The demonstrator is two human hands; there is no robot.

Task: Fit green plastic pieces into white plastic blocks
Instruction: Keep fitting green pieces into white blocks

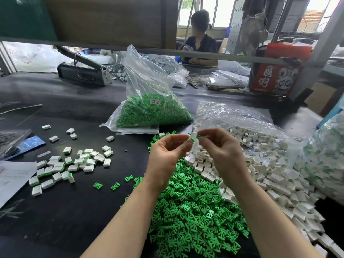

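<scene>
Pinching one small green piece [192, 140] in your left hand [167, 153] and another [197, 136] in your right hand [221, 148], you hold both above the green pile [195, 211]; their long axes can't be made out.

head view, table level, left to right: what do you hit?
Paper sheet → cluster of assembled white blocks → two stray green pieces → left hand → right hand → loose white block pile → bag of finished parts.
</scene>
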